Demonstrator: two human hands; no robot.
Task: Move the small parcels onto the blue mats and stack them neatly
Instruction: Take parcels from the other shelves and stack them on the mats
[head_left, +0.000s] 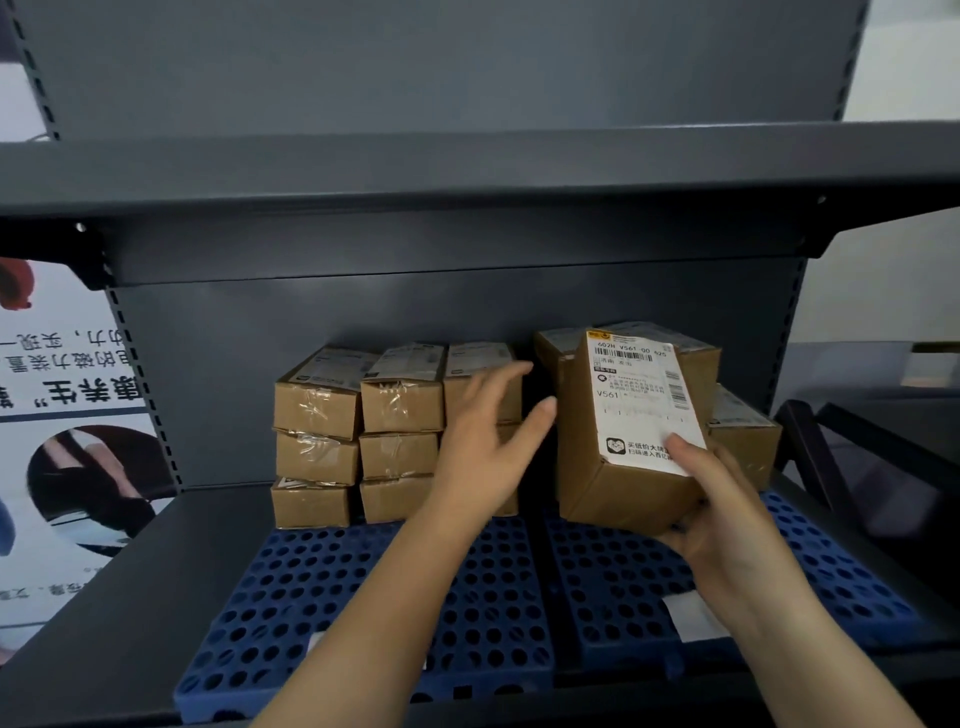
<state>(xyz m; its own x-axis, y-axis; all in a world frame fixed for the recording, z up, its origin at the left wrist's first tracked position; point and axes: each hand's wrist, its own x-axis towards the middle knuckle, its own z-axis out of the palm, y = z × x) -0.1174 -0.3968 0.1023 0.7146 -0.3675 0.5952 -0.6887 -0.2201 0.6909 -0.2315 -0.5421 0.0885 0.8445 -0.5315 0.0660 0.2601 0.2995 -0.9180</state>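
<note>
My right hand (714, 512) grips a brown cardboard parcel (618, 457) by its lower right corner, thumb on its white shipping label. The parcel is tilted above the right blue mat (618, 582). My left hand (485, 441) is open, fingers straight, in front of the third column of stacked small parcels (400, 410) and just left of the held parcel, touching neither that I can tell. Three columns of small brown parcels stand at the back of the left blue mat (311, 613). More parcels (745, 431) sit behind the held one.
Both perforated blue mats lie side by side on a dark grey metal shelf (156, 597). Another shelf board (467, 176) hangs overhead. A white label (691, 616) lies on the right mat. A printed poster (67, 415) stands to the left, dark furniture to the right.
</note>
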